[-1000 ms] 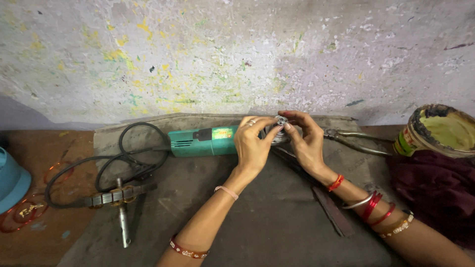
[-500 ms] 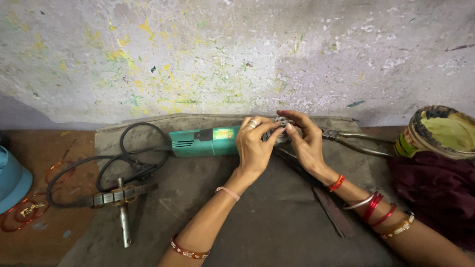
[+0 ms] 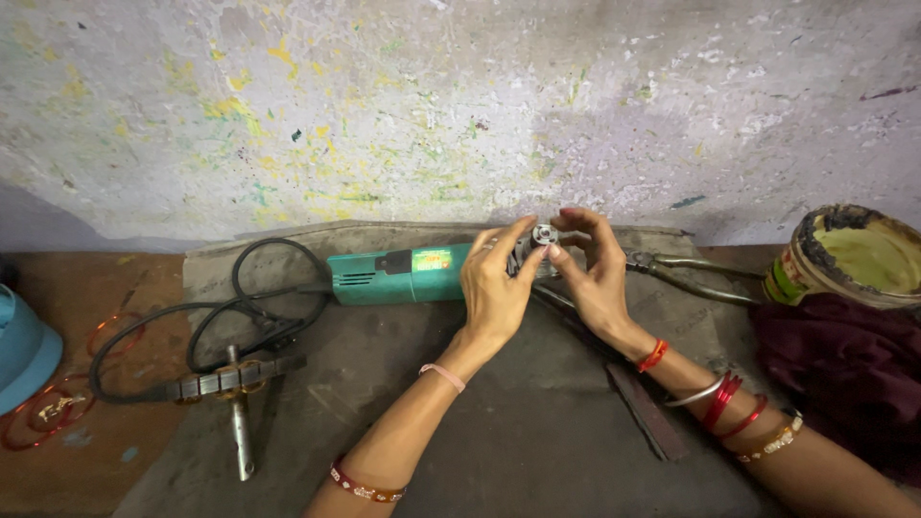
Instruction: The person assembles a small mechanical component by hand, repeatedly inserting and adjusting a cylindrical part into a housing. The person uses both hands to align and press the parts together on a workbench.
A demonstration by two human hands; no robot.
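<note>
A teal angle grinder lies on its side on a dark mat by the wall, its head pointing right. My left hand wraps around the grinder's head end. My right hand is at the spindle, its fingertips pinching a small round metal flange nut at the top of the head. The grinder's black cord coils away to the left.
A metal cross-shaped spanner lies at the left on the mat. Pliers lie to the right of the hands. A dirty paint tin sits over a maroon cloth at the right. A blue object and red bangles lie far left.
Both hands stay at the grinder's head. The fingers have shifted slightly around the small round nut, which now shows more clearly between the fingertips.
</note>
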